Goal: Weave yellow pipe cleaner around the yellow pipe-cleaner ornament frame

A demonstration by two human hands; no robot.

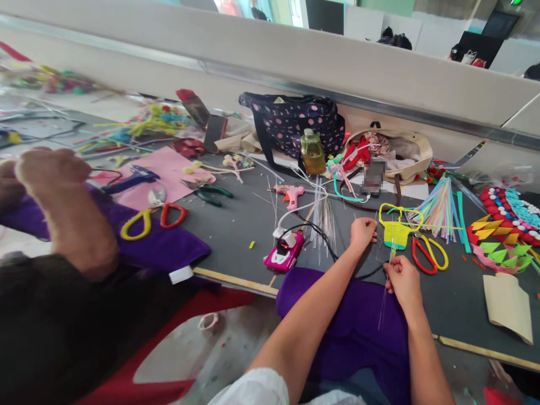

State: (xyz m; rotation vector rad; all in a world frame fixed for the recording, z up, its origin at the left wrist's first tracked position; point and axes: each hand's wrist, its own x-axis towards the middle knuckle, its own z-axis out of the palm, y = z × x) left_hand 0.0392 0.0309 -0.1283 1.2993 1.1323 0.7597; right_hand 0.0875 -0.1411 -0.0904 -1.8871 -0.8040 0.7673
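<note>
My right hand (401, 281) pinches several thin metal wires (383, 308) at the table's front edge. A small yellow pipe-cleaner piece (395, 235), with open loops above a dense block, lies just beyond those fingers. My left hand (363, 232) is closed beside it, fingertips pressed together; what they hold, if anything, is too fine to make out. Right of the yellow piece lie scissors (425, 260) with one red and one yellow handle. A fan of pastel pipe cleaners (441, 209) is behind them. Loose straight wires (324, 222) are spread left of my left hand.
A pink power strip (284, 256) with a plug and black cord sits near the edge, with a pink glue gun (294, 196) behind. A bottle (313, 154) and dotted bag (291, 121) stand farther back. At left, a co-worker's arm (71, 208) extends near other scissors (151, 216).
</note>
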